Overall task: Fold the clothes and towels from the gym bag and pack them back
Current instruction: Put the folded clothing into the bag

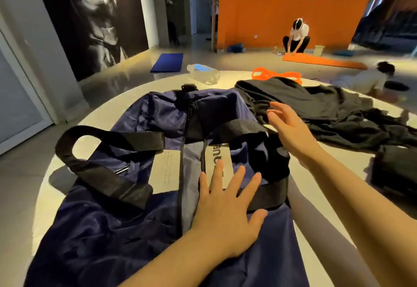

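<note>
Navy gym bag [126, 230]: left hand [228, 214] flat on it, fingers spread; right hand [291, 128] hovering open near black clothes [327, 110].

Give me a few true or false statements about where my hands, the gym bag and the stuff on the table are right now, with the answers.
1. The left hand lies flat, fingers spread, on the navy gym bag. True.
2. The right hand grips the water bottle. False: the fingers are straight and hold nothing, reaching toward the black clothes; the water bottle lies at the far side of the table.
3. The black clothes lie to the right of the bag. True.
4. The orange band is inside the bag. False: it lies on the round table, beyond the clothes.
5. The water bottle stands upright. False: it lies on its side.
</note>
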`<action>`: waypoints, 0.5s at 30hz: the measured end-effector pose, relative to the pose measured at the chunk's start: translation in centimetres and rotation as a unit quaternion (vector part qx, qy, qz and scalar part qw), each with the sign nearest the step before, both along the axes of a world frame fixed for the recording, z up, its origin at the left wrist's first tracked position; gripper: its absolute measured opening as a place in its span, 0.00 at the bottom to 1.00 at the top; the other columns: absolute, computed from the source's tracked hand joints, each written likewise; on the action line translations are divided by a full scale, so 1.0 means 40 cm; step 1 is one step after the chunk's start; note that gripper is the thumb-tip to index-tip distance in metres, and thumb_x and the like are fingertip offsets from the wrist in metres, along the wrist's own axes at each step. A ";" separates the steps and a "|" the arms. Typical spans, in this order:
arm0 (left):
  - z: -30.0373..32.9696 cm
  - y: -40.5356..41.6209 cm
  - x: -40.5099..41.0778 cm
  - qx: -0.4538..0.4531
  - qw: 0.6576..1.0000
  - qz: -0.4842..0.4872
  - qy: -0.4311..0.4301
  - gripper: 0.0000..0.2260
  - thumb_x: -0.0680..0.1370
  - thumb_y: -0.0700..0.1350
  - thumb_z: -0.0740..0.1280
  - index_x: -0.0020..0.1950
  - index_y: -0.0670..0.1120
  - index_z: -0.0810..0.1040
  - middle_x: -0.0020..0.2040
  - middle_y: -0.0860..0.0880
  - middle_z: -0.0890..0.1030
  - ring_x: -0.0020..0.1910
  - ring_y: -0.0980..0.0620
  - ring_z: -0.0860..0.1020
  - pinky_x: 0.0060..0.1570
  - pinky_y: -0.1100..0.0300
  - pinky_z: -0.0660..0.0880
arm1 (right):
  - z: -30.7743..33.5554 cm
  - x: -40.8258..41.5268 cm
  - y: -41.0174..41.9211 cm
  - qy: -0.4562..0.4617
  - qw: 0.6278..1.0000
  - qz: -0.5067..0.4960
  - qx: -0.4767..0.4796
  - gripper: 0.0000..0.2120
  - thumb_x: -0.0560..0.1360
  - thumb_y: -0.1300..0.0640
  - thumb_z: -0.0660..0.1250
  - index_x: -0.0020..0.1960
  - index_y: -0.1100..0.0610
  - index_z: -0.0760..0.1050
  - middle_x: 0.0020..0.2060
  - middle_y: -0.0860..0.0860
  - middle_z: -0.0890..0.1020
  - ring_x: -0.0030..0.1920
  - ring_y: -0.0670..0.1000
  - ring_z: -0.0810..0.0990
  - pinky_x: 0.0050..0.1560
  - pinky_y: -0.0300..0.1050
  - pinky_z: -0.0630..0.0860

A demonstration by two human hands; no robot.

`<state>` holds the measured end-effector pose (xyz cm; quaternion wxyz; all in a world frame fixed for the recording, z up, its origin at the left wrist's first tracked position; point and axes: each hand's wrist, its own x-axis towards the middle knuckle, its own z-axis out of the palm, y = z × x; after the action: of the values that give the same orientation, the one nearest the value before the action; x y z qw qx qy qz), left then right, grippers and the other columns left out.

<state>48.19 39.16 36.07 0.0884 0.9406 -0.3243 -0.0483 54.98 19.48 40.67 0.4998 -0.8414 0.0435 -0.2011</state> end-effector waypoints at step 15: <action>0.099 -0.159 -0.295 -0.149 0.976 -0.096 -0.122 0.28 0.74 0.65 0.49 0.60 0.52 0.79 0.65 0.51 0.77 0.64 0.49 0.75 0.69 0.43 0.63 | -0.035 -0.504 -0.087 -0.025 0.935 -0.148 -0.321 0.31 0.74 0.44 0.63 0.74 0.51 0.62 0.73 0.51 0.66 0.73 0.51 0.63 0.72 0.59 0.61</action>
<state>36.41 32.79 40.04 0.1826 0.8800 -0.4250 0.1077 34.80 15.99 39.27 0.1682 -0.9358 0.0878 -0.2972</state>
